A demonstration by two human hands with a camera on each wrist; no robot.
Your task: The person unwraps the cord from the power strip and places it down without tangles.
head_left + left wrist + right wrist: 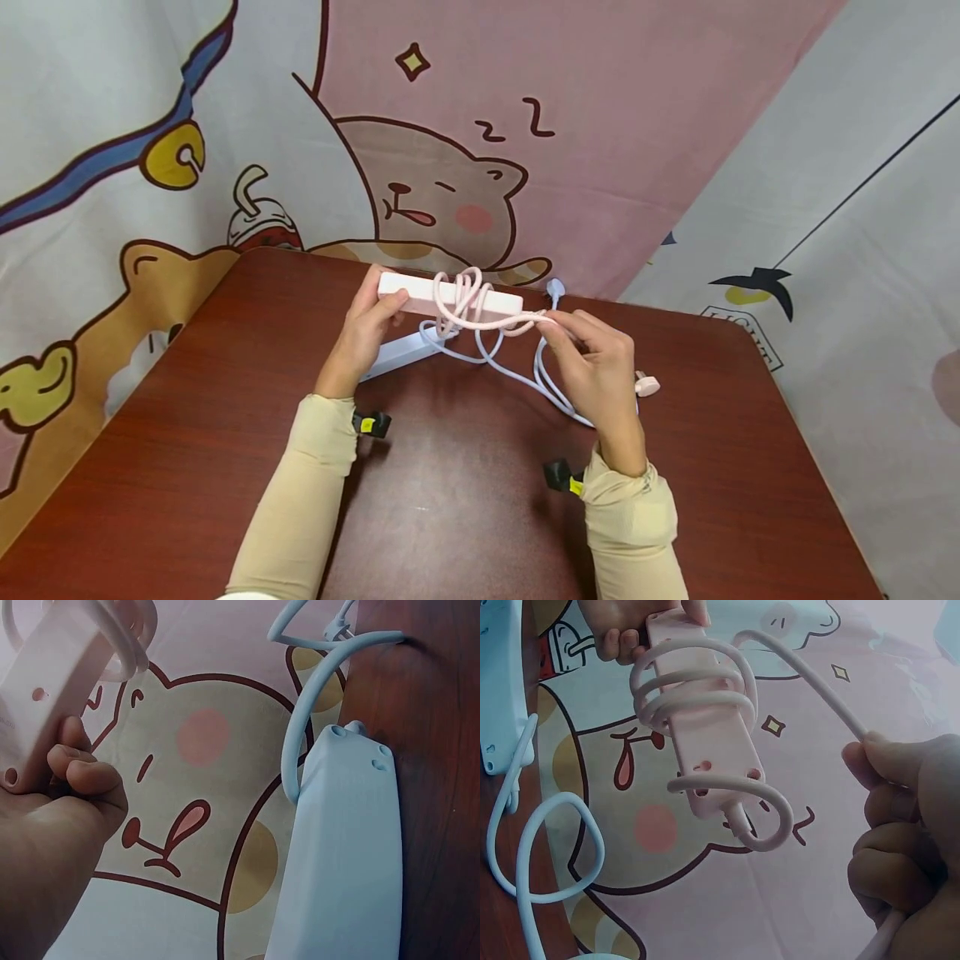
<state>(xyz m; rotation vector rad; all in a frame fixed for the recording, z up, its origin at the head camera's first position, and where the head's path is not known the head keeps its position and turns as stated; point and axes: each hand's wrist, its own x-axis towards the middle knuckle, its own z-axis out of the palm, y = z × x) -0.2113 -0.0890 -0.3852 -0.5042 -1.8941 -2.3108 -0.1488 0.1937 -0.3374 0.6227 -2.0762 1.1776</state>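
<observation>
A pink power strip is held up over the table, its own pink cord looped several times around its body. My left hand grips the strip's left end, thumb on the near side and fingers behind. With thumb and fingers my right hand pinches the cord's free run, which stretches away from the loops. Below and behind lies a light blue power strip on the table, with its blue cord in loose curves to the right.
On the brown table, a blue plug stands at the back edge. A pale pink plug shows just right of my right hand. Behind the table hangs a cartoon-printed cloth. Black wrist cameras sit at both cuffs.
</observation>
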